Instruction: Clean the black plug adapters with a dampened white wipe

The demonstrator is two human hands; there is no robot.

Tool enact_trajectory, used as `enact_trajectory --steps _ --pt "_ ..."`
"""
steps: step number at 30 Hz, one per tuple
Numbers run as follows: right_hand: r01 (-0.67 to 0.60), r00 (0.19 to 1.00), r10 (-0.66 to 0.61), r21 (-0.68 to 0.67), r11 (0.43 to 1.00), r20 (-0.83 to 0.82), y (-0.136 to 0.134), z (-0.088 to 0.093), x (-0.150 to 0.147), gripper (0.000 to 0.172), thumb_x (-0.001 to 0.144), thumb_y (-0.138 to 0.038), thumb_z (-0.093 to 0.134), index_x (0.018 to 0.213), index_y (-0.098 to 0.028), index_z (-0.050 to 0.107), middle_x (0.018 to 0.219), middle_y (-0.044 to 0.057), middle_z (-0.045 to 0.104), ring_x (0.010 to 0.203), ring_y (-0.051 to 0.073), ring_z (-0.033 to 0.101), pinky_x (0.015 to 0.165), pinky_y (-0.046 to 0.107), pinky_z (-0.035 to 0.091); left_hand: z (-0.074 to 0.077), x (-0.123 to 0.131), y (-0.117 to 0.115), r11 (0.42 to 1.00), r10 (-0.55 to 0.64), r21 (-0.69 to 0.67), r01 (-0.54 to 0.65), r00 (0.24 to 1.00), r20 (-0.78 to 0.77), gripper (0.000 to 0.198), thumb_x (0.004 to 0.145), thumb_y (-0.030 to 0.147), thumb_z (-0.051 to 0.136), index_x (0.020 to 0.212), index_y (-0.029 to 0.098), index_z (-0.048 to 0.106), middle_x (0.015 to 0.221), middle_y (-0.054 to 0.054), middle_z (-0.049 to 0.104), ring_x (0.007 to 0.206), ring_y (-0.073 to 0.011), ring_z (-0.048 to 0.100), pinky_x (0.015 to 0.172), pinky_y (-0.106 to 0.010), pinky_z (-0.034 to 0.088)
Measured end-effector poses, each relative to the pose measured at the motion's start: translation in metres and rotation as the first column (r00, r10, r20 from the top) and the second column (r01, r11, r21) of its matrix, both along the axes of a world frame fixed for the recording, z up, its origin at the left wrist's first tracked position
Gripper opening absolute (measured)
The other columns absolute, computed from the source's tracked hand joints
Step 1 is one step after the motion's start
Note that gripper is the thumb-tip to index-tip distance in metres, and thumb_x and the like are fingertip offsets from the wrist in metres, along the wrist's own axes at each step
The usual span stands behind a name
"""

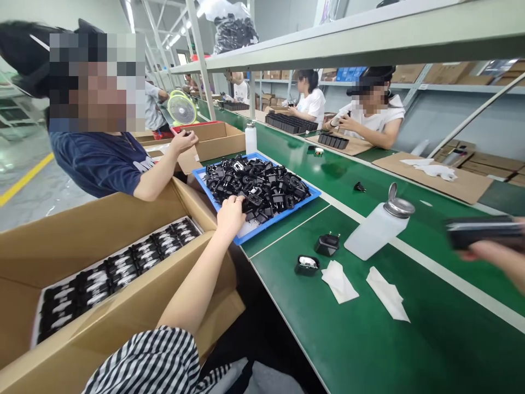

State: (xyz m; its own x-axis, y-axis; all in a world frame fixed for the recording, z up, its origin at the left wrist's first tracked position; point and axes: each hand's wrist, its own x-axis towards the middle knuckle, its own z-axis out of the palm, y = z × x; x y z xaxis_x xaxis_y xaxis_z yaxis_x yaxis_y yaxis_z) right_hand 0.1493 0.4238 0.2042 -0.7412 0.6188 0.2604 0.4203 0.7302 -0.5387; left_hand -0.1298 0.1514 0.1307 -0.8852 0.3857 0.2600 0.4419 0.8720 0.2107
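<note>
At frame centre the left hand reaches into the blue tray, its grip narrow, fingers curled onto the heap of black charger plugs. At the right edge the right hand is blurred, its grip holding a dark flat object above the green surface; a white dispenser bottle stands between the hands

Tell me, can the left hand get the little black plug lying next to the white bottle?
Probably yes. The left hand rests on the plugs in the blue tray, and the loose plug sits on bare green table with nothing between them; the white bottle stands beyond it.
</note>
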Motion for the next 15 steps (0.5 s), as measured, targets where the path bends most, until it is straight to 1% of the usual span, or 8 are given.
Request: enact_trajectory --steps 1,2,3,4,6,10,12,15 --pt "-0.141 0.988 0.144 -0.068 0.988 0.046 -0.019 -0.003 -0.003 0.035 0.064 -0.056 0.049 0.086 -0.030 0.051 0.085 0.008 0.055 0.070 0.019 0.053 0.057 0.033 0.044 -0.002 -0.002 -0.001 1.000 0.015 0.023 -0.015 1.000 -0.001 0.042 0.066 0.016 0.046 0.108 0.020 0.041 0.105 -0.007 0.044 0.095 -0.0225 0.042 0.074 -0.031 0.040" --pt "-0.318 0.933 0.339 -0.166 0.933 0.118 -0.039 -0.008 -0.008 0.034 0.060 -0.050 0.057 0.086 -0.029 0.050 0.083 0.006 0.055 0.069 0.020 0.053 0.058 0.033 0.044 -0.003 -0.003 -0.003 0.998 0.026 0.050 -0.026 1.000 -0.001 0.042 0.067 0.018 0.046 0.109 0.019 0.040 0.104 -0.007 0.045 0.095 -0.0221 0.041 0.076 -0.031 0.040" --pt "-0.447 0.856 0.479 -0.189 0.874 0.192 -0.060 -0.016 -0.014 0.028 0.061 -0.043 0.058 0.083 -0.028 0.050 0.082 0.005 0.055 0.068 0.020 0.053 0.058 0.033 0.044 -0.004 -0.004 -0.004 0.996 0.031 0.080 -0.031 1.000 0.002 0.042 0.068 0.019 0.046 0.109 0.019 0.039 0.103 -0.007 0.045 0.096 -0.0215 0.041 0.077 -0.031 0.039" --pt "-0.501 0.803 0.528 -0.165 0.849 0.276 -0.079 -0.025 -0.020 0.022 0.065 -0.035 0.055 0.084 -0.027 0.049 0.081 0.004 0.055 0.068 0.020 0.052 0.059 0.034 0.043 -0.006 -0.005 -0.005 0.994 0.030 0.109 -0.030 1.000 0.006 0.041 0.068 0.021 0.046 0.108 0.019 0.039 0.103 -0.006 0.045 0.096 -0.0207 0.041 0.078 -0.030 0.038" --pt "-0.568 0.726 0.564 -0.120 0.815 0.395 -0.112 -0.046 -0.030 0.015 0.067 -0.027 0.050 0.082 -0.024 0.047 0.074 0.002 0.054 0.059 0.018 0.051 0.050 0.031 0.041 -0.008 -0.007 -0.005 0.987 0.022 0.158 -0.025 1.000 0.019 0.041 0.068 0.025 0.048 0.107 0.019 0.040 0.102 -0.006 0.046 0.096 -0.0195 0.042 0.079 -0.029 0.038" --pt "-0.578 0.713 0.520 -0.026 0.815 0.469 -0.135 -0.075 -0.040 0.015 0.069 -0.020 0.050 0.083 -0.021 0.045 0.074 0.002 0.053 0.057 0.017 0.051 0.045 0.026 0.038 -0.007 -0.011 0.000 0.974 0.070 0.212 -0.079 0.996 0.050 0.041 0.067 0.034 0.049 0.104 0.018 0.043 0.098 -0.006 0.048 0.094 -0.0191 0.044 0.079 -0.028 0.038" --pt "-0.587 0.706 0.529 -0.028 0.809 0.472 -0.132 -0.076 -0.040 0.021 0.068 -0.023 0.053 0.087 -0.021 0.045 0.079 0.002 0.053 0.061 0.018 0.052 0.048 0.027 0.040 -0.003 -0.013 0.003 0.970 0.109 0.213 -0.119 0.992 0.061 0.038 0.066 0.032 0.049 0.100 0.018 0.047 0.096 -0.006 0.049 0.093 -0.0198 0.046 0.077 -0.029 0.039" --pt "-0.566 0.735 0.517 -0.024 0.824 0.439 -0.123 -0.064 -0.036 0.029 0.068 -0.034 0.054 0.093 -0.022 0.045 0.083 0.003 0.054 0.067 0.020 0.053 0.053 0.029 0.041 0.007 -0.008 0.005 0.961 0.136 0.237 -0.140 0.990 0.035 0.033 0.062 0.026 0.049 0.094 0.018 0.051 0.095 -0.006 0.050 0.090 -0.0206 0.048 0.075 -0.029 0.040"
